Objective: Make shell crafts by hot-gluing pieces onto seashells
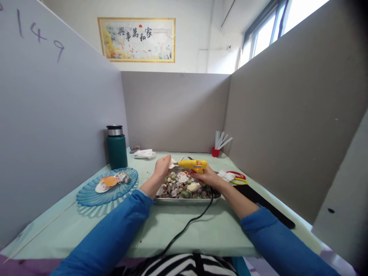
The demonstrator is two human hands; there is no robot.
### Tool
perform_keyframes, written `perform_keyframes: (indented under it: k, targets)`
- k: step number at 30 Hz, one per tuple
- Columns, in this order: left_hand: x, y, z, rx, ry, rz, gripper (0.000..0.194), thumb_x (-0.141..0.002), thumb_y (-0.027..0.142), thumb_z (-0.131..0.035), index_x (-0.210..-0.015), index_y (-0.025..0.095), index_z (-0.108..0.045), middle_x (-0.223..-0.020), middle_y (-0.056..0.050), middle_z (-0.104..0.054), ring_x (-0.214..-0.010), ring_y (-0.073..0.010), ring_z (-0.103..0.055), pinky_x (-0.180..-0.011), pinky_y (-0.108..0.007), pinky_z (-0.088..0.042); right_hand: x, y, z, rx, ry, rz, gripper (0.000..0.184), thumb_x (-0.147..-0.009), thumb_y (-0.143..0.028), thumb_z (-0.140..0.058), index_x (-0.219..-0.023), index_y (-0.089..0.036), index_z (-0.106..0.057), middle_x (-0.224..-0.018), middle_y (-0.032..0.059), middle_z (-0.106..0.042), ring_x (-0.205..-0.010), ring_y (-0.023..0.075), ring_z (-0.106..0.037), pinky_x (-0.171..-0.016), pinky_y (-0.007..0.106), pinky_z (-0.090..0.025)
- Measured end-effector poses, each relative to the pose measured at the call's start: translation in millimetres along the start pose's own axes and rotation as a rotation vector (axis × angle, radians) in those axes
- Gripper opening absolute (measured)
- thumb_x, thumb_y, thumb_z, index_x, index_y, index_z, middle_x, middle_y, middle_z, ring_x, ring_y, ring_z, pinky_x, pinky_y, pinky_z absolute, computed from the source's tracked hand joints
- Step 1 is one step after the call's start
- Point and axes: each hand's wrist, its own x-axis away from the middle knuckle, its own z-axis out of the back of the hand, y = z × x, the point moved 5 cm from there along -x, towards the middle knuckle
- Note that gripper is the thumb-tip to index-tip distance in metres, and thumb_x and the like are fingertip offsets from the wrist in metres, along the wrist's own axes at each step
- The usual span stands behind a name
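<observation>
A yellow hot glue gun [192,165] is gripped in my right hand [207,176], its nozzle pointing left. The nozzle reaches a pale seashell [172,163] pinched in my left hand [162,167]; whether it touches the shell I cannot tell. Both hands are above a metal tray [186,201] heaped with small seashells and snail shells [184,184]. The gun's black cord [188,223] runs across the tray's front rim and down toward my lap. To the left, a blue scalloped glass plate [89,193] carries an orange shell [109,180] and several other shells.
A green bottle [117,151] stands behind the plate. White tissue [145,154] lies at the back. At the right are a red cup [215,152] of glue sticks, red-and-yellow scissors [238,177] and a black flat pad [263,205]. Grey partitions [175,111] enclose the table. A thin stick [40,232] lies left.
</observation>
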Motion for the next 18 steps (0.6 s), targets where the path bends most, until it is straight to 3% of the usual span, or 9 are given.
perform_keyframes:
  k: [10,18]
  targets:
    - [2.0,1.2,-3.5,0.002,-0.046,0.019,0.032,-0.078,0.04,-0.047,-0.058,0.018,-0.036,-0.043,0.006,-0.032,-0.033,-0.0031,-0.024,-0.034,-0.016,-0.016,-0.2,0.0,2.4,-0.031,0.017,0.006,0.019,-0.069,-0.027,-0.06,-0.083,-0.014,-0.059,-0.054,-0.0055,-0.046,-0.039,0.0045,-0.037,-0.037,0.018,-0.033]
    - [-0.6,1.6,0.5,-0.033,0.006,-0.018,0.032,-0.078,0.041,-0.045,-0.058,0.018,-0.038,-0.042,0.006,-0.032,-0.032,-0.0036,-0.024,-0.033,-0.016,-0.016,1.0,-0.2,-1.5,-0.043,-0.03,0.004,0.02,-0.067,-0.027,-0.061,-0.081,-0.013,-0.058,-0.058,-0.005,-0.047,-0.041,0.0039,-0.035,-0.037,0.017,-0.032]
